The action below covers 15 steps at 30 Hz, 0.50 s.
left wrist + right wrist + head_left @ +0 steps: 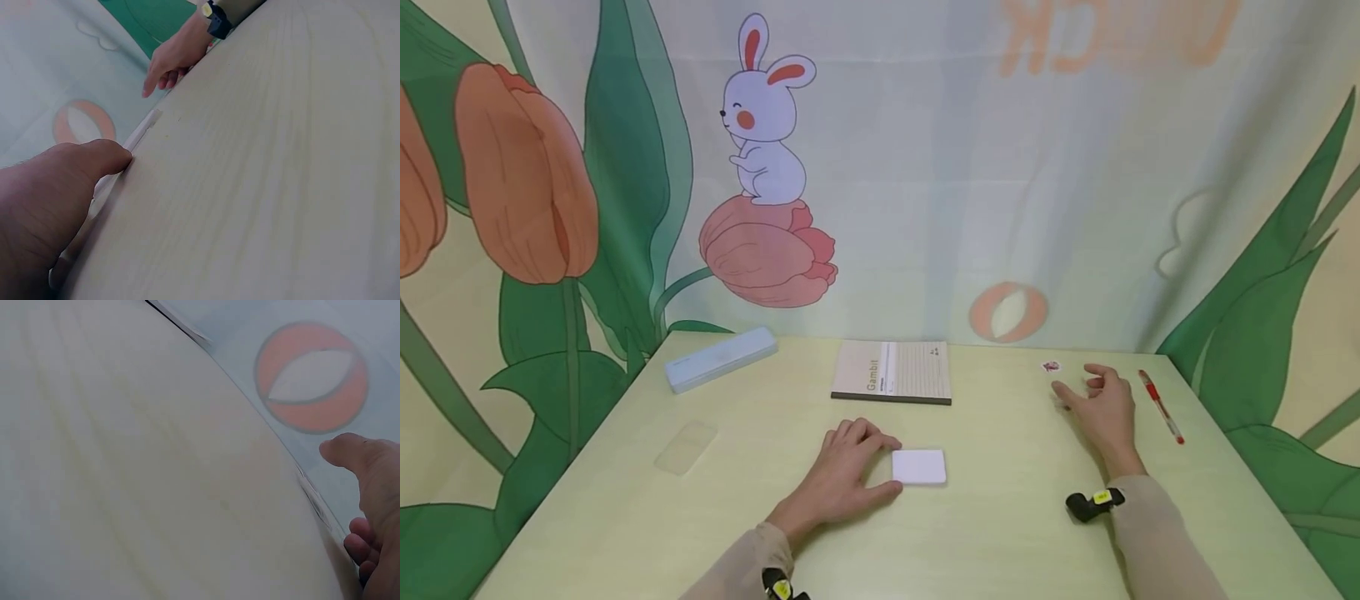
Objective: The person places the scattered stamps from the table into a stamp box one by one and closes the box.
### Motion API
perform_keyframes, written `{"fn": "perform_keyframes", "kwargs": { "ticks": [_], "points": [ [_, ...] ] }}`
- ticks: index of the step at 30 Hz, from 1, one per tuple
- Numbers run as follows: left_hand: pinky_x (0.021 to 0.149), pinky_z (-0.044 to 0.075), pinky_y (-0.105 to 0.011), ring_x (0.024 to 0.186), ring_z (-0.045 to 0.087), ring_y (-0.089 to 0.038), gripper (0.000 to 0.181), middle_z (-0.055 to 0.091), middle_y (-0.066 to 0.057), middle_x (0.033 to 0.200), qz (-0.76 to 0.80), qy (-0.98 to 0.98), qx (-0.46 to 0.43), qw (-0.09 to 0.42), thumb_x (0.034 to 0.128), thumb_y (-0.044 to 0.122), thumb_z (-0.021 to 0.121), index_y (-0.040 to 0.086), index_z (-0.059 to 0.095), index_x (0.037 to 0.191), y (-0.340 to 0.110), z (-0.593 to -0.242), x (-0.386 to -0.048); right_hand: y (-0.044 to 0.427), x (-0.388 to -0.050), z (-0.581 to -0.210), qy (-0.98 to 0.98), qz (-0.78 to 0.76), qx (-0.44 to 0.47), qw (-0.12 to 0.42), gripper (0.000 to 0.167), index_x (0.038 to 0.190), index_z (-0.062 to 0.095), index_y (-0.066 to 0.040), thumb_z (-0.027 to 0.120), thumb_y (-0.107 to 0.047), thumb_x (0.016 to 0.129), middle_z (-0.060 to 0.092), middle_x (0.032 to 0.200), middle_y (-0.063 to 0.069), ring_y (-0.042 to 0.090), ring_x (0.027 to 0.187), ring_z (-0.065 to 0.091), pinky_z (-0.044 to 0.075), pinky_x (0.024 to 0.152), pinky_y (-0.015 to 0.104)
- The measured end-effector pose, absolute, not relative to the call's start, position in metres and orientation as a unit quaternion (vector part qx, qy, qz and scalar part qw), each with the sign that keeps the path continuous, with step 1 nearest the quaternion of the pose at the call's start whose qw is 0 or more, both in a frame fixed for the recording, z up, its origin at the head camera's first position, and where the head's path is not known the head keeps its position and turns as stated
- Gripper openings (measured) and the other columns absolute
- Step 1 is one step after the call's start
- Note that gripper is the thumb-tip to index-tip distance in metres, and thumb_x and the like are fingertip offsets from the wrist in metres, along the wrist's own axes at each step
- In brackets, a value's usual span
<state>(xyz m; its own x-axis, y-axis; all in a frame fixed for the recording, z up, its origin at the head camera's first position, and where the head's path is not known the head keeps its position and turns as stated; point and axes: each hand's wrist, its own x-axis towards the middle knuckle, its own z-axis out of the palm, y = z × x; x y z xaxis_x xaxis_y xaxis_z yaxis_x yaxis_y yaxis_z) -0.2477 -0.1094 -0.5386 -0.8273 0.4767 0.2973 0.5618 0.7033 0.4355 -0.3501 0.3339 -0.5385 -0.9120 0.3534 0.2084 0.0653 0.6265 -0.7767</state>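
Left hand point(844, 473) pinches white block point(921, 467), long axis running sideways; right hand point(1105, 414) loose

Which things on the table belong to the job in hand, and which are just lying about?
Likely in the job:
white block, at the left hand
small sticker, near the right hand

Apparently lying about:
pale blue case
notebook
translucent rectangle
red pen

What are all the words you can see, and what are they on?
"Gambit": on the notebook; its smaller print is too tiny to read.
Orange letters on the curtain: too faded to read surely.
Yellow labels on the wrist cameras: too small to read.
Blue box: any mark is too faint.
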Motion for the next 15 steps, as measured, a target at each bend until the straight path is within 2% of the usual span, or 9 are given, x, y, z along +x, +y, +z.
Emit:
{"fn": "perform_keyframes", "kwargs": {
  "ticks": [5, 9, 15],
  "points": [
    [0.101, 0.037, -0.044, 0.119, 0.048, -0.019, 0.056, 0.060, 0.002, 0.130, -0.265, -0.919, -0.283, 0.077, 0.0947, 0.051, 0.080, 0.022, 0.072, 0.141, -0.110, -0.539, -0.246, 0.331, -0.357, -0.540, -0.910, 0.362, -0.137, 0.150, 0.095, 0.159, 0.052, -0.001, 0.080, -0.065, 0.095, 0.056, 0.136, 0.026, 0.042, 0.120, 0.053, 0.041, 0.098, 0.055],
    [0.102, 0.037, -0.043, 0.120, 0.048, -0.019, 0.056, 0.059, 0.002, 0.131, -0.262, -0.920, -0.283, 0.074, 0.0955, 0.053, 0.080, 0.024, 0.071, 0.143, -0.110, -0.540, -0.247, 0.331, -0.362, -0.538, -0.914, 0.350, -0.137, 0.155, 0.089, 0.159, 0.055, -0.003, 0.079, -0.062, 0.096, 0.059, 0.138, 0.027, 0.046, 0.126, 0.052, 0.035, 0.108, 0.064],
    [0.103, 0.038, -0.044, 0.122, 0.049, -0.020, 0.057, 0.059, 0.002, 0.132, -0.264, -0.920, -0.281, 0.072, 0.0946, 0.052, 0.081, 0.024, 0.070, 0.143, -0.109, -0.539, -0.248, 0.333, -0.372, -0.536, -0.924, 0.329, -0.134, 0.143, 0.086, 0.158, 0.056, -0.003, 0.078, -0.060, 0.097, 0.059, 0.140, 0.029, 0.049, 0.131, 0.051, 0.031, 0.109, 0.069]
  ]
}}
